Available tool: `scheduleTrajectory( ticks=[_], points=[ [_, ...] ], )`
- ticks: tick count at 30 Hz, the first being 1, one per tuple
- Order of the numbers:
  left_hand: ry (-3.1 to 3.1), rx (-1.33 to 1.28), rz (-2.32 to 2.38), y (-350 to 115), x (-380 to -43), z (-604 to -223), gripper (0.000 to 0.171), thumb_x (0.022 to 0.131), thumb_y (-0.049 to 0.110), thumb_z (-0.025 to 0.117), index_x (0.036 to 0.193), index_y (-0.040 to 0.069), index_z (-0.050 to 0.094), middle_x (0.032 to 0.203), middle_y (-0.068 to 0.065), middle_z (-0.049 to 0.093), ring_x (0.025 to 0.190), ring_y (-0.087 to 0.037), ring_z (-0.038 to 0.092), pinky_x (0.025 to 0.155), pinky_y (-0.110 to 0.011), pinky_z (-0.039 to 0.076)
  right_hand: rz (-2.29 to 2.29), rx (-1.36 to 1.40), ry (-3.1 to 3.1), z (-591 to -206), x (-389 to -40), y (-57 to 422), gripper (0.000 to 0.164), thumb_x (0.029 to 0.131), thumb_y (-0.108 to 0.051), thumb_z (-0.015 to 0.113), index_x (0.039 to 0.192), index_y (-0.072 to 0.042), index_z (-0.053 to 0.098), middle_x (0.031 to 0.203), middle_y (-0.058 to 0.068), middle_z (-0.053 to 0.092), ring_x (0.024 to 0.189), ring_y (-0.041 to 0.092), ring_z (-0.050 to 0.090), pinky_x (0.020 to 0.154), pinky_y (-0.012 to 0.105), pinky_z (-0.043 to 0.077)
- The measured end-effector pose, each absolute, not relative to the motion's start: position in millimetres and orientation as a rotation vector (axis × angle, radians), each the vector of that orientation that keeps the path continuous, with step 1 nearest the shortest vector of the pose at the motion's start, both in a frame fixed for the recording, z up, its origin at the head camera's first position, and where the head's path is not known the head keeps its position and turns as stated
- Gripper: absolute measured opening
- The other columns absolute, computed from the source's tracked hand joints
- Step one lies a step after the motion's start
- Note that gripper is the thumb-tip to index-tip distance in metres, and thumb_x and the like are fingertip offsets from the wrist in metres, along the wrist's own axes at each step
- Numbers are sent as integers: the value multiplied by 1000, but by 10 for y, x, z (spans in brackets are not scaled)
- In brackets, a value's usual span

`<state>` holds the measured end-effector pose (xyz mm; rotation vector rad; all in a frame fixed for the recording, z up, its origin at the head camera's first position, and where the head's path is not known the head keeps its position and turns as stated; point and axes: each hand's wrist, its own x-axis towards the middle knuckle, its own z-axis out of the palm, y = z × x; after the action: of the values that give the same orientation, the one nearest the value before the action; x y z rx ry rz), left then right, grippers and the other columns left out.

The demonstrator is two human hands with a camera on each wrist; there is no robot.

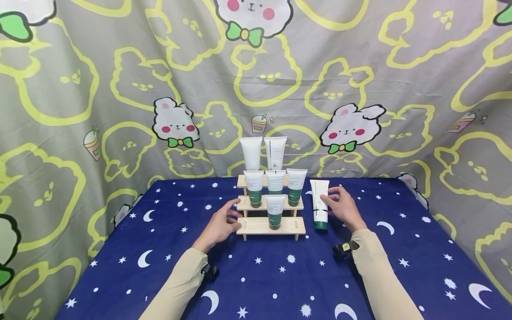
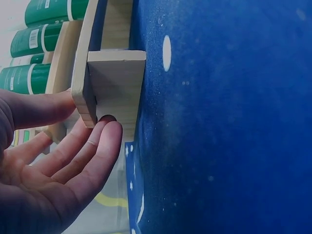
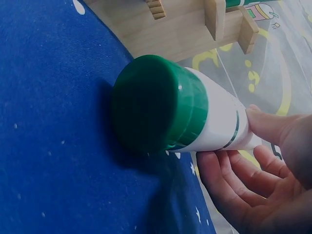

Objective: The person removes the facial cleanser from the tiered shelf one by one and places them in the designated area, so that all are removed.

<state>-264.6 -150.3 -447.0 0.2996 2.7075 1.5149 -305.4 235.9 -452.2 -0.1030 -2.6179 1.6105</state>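
Observation:
A three-step wooden display rack [image 1: 256, 227] stands on the table. My left hand [image 1: 221, 226] holds its left end; in the left wrist view the thumb presses the edge of a wooden step [image 2: 83, 92] and the fingers curl below. To the right of the rack, my right hand [image 1: 345, 209] grips a white squeeze tube [image 1: 318, 198] with its green cap [image 3: 190, 105] downward, close over the cloth. Thumb and fingers pinch the tube's sides. One small white-and-green tube [image 1: 275, 206] is on the lowest step.
The middle step bears three small tubes [image 1: 295, 184], and two larger white tubes [image 1: 251, 153] stand on the top step. A dark blue cloth [image 1: 264, 284] with moons and stars covers the table. Behind hangs a grey patterned curtain [image 1: 224, 80].

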Motion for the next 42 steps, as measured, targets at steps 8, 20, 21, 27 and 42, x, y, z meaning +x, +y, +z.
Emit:
scheduleTrajectory(
  ticks=[8,20,21,27,42],
  points=[
    [2703,303,1520,-1507,-2644,-4468,78,83,-12,74,151,14,48,108,-12,72,90,-25,71,70,-35,57,1616,-107,-2646,-4595,-3090,2367,54,102,-30,64,140,3,45,128,32,62,100,34,70,77,41,62],
    [2712,302,1508,-1503,-2647,-4461,77,83,-10,75,151,14,48,109,-12,73,91,-25,71,71,-35,58,1626,-146,-2690,-4653,-3105,2378,53,103,-29,63,139,5,45,125,32,61,91,27,71,73,37,62],
    [2714,303,1507,-1504,-2649,-4462,77,83,-10,75,151,14,48,109,-12,73,90,-25,71,71,-35,58,1625,-151,-2689,-4659,-3108,2376,53,103,-29,63,138,6,46,124,32,61,90,26,71,73,37,62],
    [2718,302,1506,-1510,-2653,-4466,77,83,-10,75,151,14,49,109,-12,73,89,-24,70,72,-35,57,1634,-170,-2679,-4695,-3124,2368,50,102,-26,64,136,7,47,120,31,64,82,18,68,71,34,61],
    [2712,299,1499,-1513,-2646,-4448,77,84,-9,75,152,15,47,110,-13,73,90,-24,70,71,-35,57,1641,-175,-2696,-4749,-3139,2383,50,103,-25,62,136,10,49,118,28,65,79,14,67,69,31,61]
  ],
)
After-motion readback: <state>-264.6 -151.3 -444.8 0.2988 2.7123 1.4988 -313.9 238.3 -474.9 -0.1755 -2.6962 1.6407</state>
